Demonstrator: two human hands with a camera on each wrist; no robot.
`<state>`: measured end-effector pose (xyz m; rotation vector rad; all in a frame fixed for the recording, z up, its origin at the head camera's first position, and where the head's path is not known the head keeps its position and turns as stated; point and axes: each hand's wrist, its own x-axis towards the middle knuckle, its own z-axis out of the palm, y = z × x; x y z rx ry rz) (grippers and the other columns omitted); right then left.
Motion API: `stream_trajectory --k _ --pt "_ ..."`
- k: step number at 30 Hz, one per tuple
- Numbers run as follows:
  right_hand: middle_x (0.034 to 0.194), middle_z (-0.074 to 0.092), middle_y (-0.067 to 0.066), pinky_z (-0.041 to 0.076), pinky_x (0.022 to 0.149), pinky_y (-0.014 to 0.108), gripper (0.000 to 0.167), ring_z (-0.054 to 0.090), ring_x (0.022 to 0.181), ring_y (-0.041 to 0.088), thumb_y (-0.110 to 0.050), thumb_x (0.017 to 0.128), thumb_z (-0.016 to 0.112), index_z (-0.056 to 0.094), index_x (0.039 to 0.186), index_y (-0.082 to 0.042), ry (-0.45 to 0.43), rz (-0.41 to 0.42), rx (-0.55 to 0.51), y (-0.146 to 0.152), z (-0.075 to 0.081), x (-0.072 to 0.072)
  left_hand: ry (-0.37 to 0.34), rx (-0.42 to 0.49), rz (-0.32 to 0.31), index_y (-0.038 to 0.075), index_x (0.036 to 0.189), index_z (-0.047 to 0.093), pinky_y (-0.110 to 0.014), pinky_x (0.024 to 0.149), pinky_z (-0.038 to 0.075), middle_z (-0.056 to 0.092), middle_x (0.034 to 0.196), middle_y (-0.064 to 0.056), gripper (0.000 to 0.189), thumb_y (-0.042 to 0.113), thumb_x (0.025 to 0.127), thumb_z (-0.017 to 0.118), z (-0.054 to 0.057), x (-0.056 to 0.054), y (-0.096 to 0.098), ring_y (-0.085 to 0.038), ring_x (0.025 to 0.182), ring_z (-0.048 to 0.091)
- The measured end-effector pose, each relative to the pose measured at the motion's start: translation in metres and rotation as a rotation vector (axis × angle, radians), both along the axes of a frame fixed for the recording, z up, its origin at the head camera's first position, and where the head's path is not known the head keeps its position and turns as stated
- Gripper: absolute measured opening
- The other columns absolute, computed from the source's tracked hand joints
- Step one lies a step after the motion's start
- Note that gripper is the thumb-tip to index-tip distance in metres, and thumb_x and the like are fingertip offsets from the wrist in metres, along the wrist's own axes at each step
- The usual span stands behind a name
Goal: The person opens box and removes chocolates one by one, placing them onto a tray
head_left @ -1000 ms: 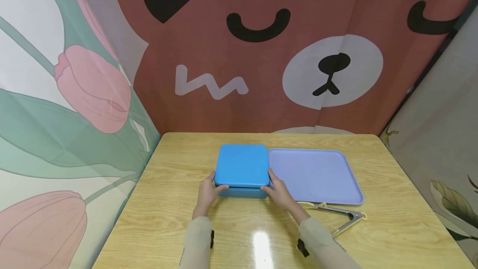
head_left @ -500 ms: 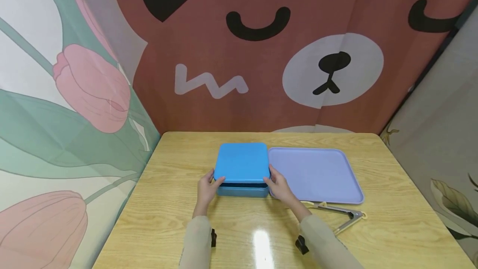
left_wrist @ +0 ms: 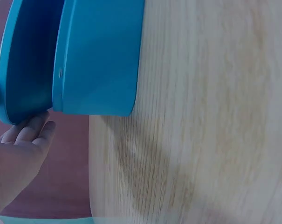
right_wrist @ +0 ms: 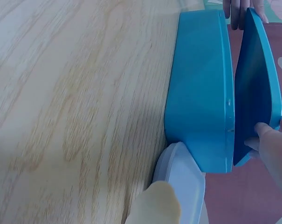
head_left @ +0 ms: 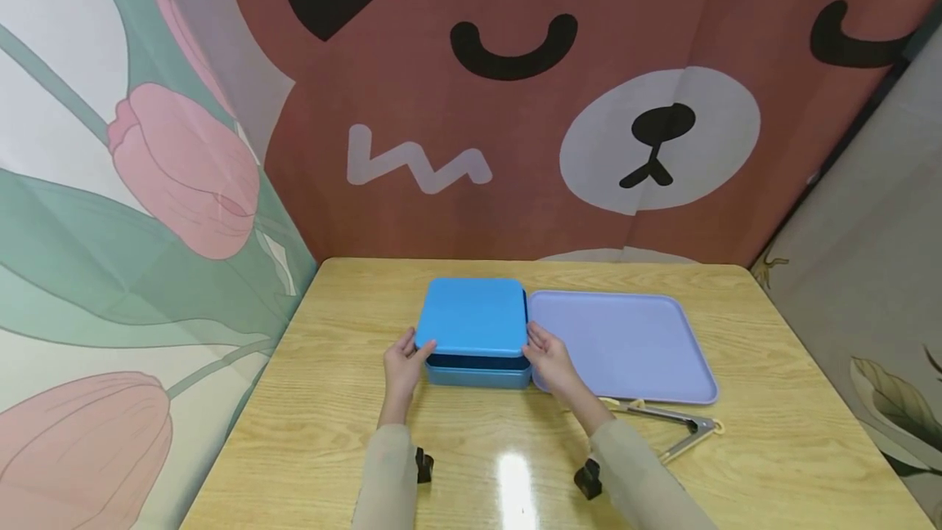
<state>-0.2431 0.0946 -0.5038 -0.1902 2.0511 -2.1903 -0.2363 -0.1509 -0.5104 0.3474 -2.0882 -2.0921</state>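
Note:
A blue rectangular tin box [head_left: 478, 376] stands on the wooden table, its lid [head_left: 473, 316] raised above the rim and shifted a little left. My left hand [head_left: 401, 366] grips the lid's front left corner, thumb on top and fingers at the side. At the opposite front corner, my right hand [head_left: 550, 360] pinches the lid's edge. A dark gap shows between lid and box in the head view. Both wrist views show the lid's hollow underside [right_wrist: 252, 88] tilted over the box; the box's contents are hidden.
Right of the box lies a flat lavender tray [head_left: 621, 346]. Metal tongs with cream tips [head_left: 692, 425] lie spread in front of it, partly behind my right forearm. A printed bear curtain [head_left: 515, 211] hangs along the table's far edge.
Both hands have lifted the lid's front edge off the box, widening the gap, and moved it slightly left. The box, tray and tongs stay where they were.

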Motion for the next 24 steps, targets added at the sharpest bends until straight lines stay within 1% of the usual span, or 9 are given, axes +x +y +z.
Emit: stream_trajectory --k 5,7,9,12,14,16,19,21,24 --pt "0.137 0.017 0.035 0.026 0.098 0.038 0.051 0.019 0.127 0.040 0.011 0.089 0.041 0.015 0.132 0.021 -0.064 -0.006 -0.121 -0.006 0.003 0.001 -0.002 0.125 0.032 -0.012 0.130 0.036 -0.031 0.093 0.037 0.041 0.128 -0.026 0.061 0.008 0.081 0.067 0.002 0.001 -0.001 -0.030 0.120 0.039" --pt "0.136 0.019 0.036 0.028 0.097 0.038 0.049 0.020 0.126 0.041 0.014 0.088 0.040 0.016 0.131 0.022 -0.088 -0.014 -0.175 -0.009 0.004 0.001 0.009 0.175 0.031 -0.012 0.130 0.035 -0.030 0.091 0.039 0.039 0.130 -0.026 0.060 0.006 0.082 0.065 0.002 0.002 -0.003 -0.030 0.120 0.040" --pt "0.135 0.023 0.036 0.030 0.096 0.036 0.048 0.023 0.126 0.039 0.015 0.087 0.040 0.020 0.130 0.021 -0.112 -0.032 -0.202 -0.011 0.003 0.000 0.022 0.243 0.017 -0.011 0.132 0.033 -0.029 0.086 0.043 0.037 0.132 -0.026 0.058 0.002 0.083 0.062 0.002 0.003 -0.005 -0.029 0.116 0.044" --pt "0.132 0.026 0.037 0.035 0.093 0.033 0.046 0.026 0.125 0.040 0.016 0.086 0.041 0.023 0.129 0.022 -0.100 -0.025 -0.180 -0.014 0.002 -0.001 0.042 0.365 -0.010 -0.010 0.135 0.027 -0.029 0.075 0.050 0.033 0.135 -0.027 0.057 -0.005 0.085 0.055 0.000 0.004 -0.008 -0.026 0.103 0.055" --pt "0.133 0.026 0.036 0.040 0.090 0.029 0.047 0.029 0.123 0.039 0.015 0.086 0.042 0.024 0.130 0.021 -0.096 -0.019 -0.153 -0.016 0.001 -0.001 0.056 0.426 -0.023 -0.010 0.137 0.023 -0.029 0.070 0.051 0.030 0.136 -0.028 0.058 -0.008 0.086 0.052 0.000 0.006 -0.010 -0.023 0.093 0.060" --pt "0.135 0.024 0.035 0.044 0.085 0.027 0.048 0.034 0.120 0.039 0.014 0.087 0.042 0.023 0.131 0.020 -0.096 -0.003 -0.140 -0.017 0.002 0.000 0.066 0.445 -0.027 -0.010 0.137 0.020 -0.028 0.069 0.051 0.027 0.137 -0.029 0.059 -0.010 0.087 0.050 0.000 0.006 -0.012 -0.018 0.087 0.062" --pt "0.139 0.019 0.032 0.047 0.080 0.028 0.050 0.047 0.111 0.034 0.013 0.088 0.042 0.022 0.134 0.015 -0.132 0.020 -0.160 -0.020 0.004 0.002 0.066 0.451 -0.017 -0.011 0.137 0.019 -0.027 0.070 0.050 0.025 0.138 -0.028 0.060 -0.010 0.087 0.050 0.003 0.007 -0.016 -0.014 0.084 0.063" --pt "0.140 0.015 0.030 0.048 0.080 0.030 0.052 0.054 0.103 0.031 0.013 0.089 0.042 0.020 0.136 0.013 -0.158 0.045 -0.192 -0.021 0.005 0.004 0.056 0.452 -0.013 -0.010 0.138 0.018 -0.025 0.070 0.050 0.025 0.139 -0.026 0.060 -0.010 0.087 0.049 0.005 0.008 -0.019 -0.012 0.084 0.063" --pt "0.141 0.012 0.030 0.047 0.081 0.033 0.052 0.058 0.097 0.030 0.013 0.089 0.040 0.018 0.137 0.012 -0.185 0.084 -0.230 -0.024 0.006 0.006 0.052 0.460 -0.012 -0.009 0.138 0.017 -0.023 0.069 0.050 0.026 0.139 -0.026 0.060 -0.010 0.087 0.049 0.007 0.010 -0.023 -0.012 0.083 0.063"
